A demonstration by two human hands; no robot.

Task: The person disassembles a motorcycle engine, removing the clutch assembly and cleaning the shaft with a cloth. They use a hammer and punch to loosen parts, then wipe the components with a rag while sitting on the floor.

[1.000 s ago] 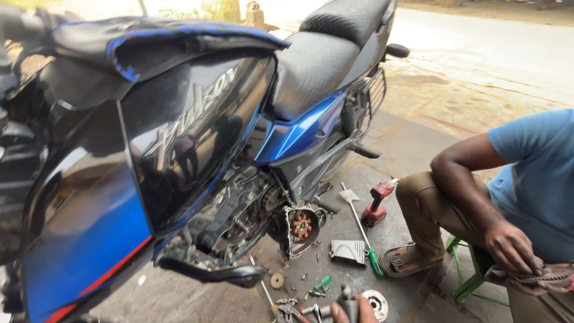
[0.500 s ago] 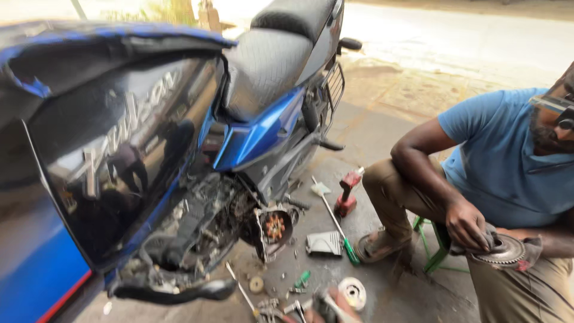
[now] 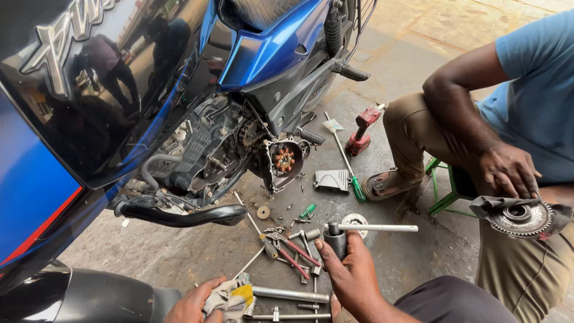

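Steel socket wrench (image 3: 342,234) is standing beside the pliers (image 3: 287,246); my right hand (image 3: 350,266) is gripping it, and my left hand (image 3: 194,304) is pinching a rag (image 3: 230,297). I am judging a firm, upright hold is best.

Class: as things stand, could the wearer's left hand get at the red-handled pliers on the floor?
Probably yes. The left hand clutches a rag, but the red-handled pliers lie just ahead on open floor; only small loose tools lie between.

Blue motorcycle (image 3: 263,60), red drill (image 3: 363,128)
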